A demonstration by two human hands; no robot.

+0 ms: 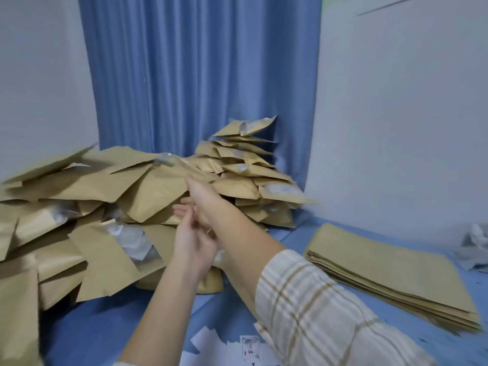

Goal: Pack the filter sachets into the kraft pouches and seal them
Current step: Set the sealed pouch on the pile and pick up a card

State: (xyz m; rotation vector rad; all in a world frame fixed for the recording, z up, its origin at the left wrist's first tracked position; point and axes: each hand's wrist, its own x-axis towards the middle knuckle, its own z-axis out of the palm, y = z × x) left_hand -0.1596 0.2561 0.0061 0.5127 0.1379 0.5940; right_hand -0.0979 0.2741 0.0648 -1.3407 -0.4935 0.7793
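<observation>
Looking across the blue-covered worktop [111,326], we see the biggest risk in the sprawling heap of filled tan kraft pouches [87,207] on the left, many showing a clear window with pale sachets inside. It slopes toward us, and its near pouches already overhang the blue surface. Behind it, a taller leaning tower of the same filled pouches [248,165] rests against the blue pleated curtain [200,70]; its top pieces jut out at angles, so one more landing there could, we judge, tip several down.

To the right lies a neat flat stack of empty kraft pouches [390,276], well apart from the heap. A slide from the heap could mix packed with unpacked stock. Near the right edge sits a crumpled pile of white filter sachets [475,247], blurred and partly cut off.

Our right hand [200,196], at the end of a checked sleeve, reaches out toward the heap. A blurred pouch [171,162] streaks just beyond its fingertips, and we cannot tell whether the fingers grip it or have let go. A careless throw could miss or scatter the pile. Our left hand [190,241] hangs below with fingers loosely spread, holding nothing, though it sits close under the right forearm and could catch it.
</observation>
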